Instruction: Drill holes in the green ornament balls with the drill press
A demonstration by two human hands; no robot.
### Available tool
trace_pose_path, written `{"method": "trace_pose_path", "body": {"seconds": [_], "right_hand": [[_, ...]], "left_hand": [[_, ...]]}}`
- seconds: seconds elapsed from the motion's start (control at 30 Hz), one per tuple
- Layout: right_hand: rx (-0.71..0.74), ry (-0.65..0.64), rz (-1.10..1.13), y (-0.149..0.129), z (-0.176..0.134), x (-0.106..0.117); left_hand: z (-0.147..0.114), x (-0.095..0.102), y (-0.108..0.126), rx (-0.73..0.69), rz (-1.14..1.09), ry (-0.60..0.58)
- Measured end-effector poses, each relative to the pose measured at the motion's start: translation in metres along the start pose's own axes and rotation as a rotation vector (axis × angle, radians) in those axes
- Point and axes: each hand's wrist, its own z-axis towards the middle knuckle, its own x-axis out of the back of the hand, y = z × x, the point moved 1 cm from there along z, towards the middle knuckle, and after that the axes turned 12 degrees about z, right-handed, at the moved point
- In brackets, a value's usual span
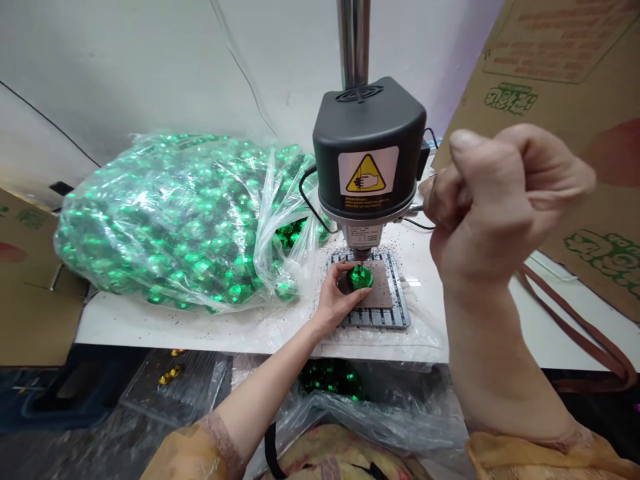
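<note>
My left hand (341,293) has its thumb and fingers closed round a shiny green faceted ball (361,275). The ball rests on a brown pad (383,293) over the slotted grey base plate (403,310), right under the chuck of a bench drill press (370,153). Raised at the right of the machine, my right hand (500,193) is closed in a fist beside the drill head. A thin metal lever (416,209) runs from the machine into that fist, and the gripped end is hidden by the fingers.
A big clear bag (170,220) full of green faceted balls lies left of the drill. More green balls (333,379) sit in plastic below the table edge. Cardboard boxes (565,100) stand at right and left. Dark shavings litter the white table (165,327). A brown strap (585,327) hangs at right.
</note>
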Motion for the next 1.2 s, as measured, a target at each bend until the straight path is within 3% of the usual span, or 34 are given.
{"method": "trace_pose_path", "body": {"seconds": [0.07, 0.13, 0.2, 0.33, 0.43, 0.53, 0.63, 0.73, 0.8, 0.9, 1.07, 1.2], "right_hand": [[-0.033, -0.017, -0.018, 0.002, 0.008, -0.002], [-0.042, -0.032, -0.031, 0.004, 0.011, -0.001], [-0.041, -0.034, -0.035, 0.005, 0.011, 0.001], [-0.019, -0.021, -0.046, 0.004, 0.008, 0.002], [-0.012, -0.010, -0.057, 0.004, 0.006, 0.001], [-0.018, -0.004, -0.065, 0.003, 0.005, 0.001], [-0.006, 0.003, -0.063, 0.004, 0.005, 0.000], [-0.010, 0.011, -0.035, 0.006, 0.006, 0.001], [-0.022, 0.013, -0.018, 0.006, 0.006, 0.002], [-0.022, 0.008, -0.028, 0.006, 0.005, 0.002], [-0.002, -0.006, -0.046, 0.004, 0.003, 0.001], [0.011, 0.004, -0.035, 0.006, 0.004, 0.001]], "left_hand": [[-0.016, 0.005, 0.007, -0.046, 0.095, 0.108], [-0.041, 0.012, 0.011, -0.159, 0.184, 0.134], [-0.073, 0.020, 0.009, -0.346, 0.279, 0.014], [-0.133, 0.037, -0.008, -0.732, 0.628, -0.368], [-0.143, 0.052, -0.016, -0.769, 0.687, -0.497], [-0.102, 0.070, -0.008, -0.632, 0.596, -0.349], [-0.019, 0.093, 0.008, -0.348, 0.689, -0.064], [0.061, 0.114, 0.017, -0.090, 0.903, -0.044], [0.094, 0.124, 0.015, -0.001, 0.957, -0.036], [0.113, 0.131, 0.007, 0.057, 0.973, -0.036], [0.109, 0.141, 0.005, 0.071, 0.944, -0.027], [0.100, 0.141, 0.017, 0.023, 0.629, -0.019]]}}
